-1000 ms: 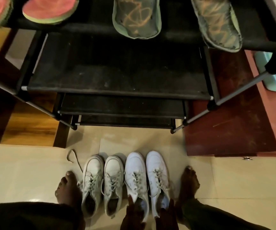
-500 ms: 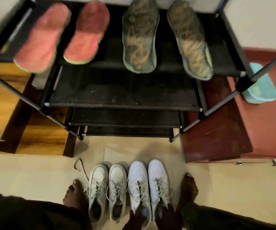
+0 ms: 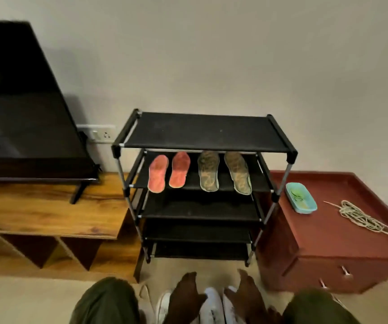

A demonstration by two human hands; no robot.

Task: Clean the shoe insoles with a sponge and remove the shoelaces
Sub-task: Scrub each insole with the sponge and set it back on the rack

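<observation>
Left hand [image 3: 183, 298] and right hand [image 3: 246, 298], fingers loose and empty, hover over shoes [image 3: 211, 305]; laces are likely soft and light, best pinched at an end.

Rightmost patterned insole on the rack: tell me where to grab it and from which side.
Pinch the insole by its near end, coming from the front. That end seems to jut past the shelf rail, leaving room underneath.

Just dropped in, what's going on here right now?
A person faces a black shoe rack, left hand and right hand both held open above the white shoes on the floor, gripping nothing. Four insoles lie on the rack's second shelf, two red and two greenish. On the red cabinet beside it sit a teal tray and a loose bundle of pale cord. No sponge is visible.
</observation>
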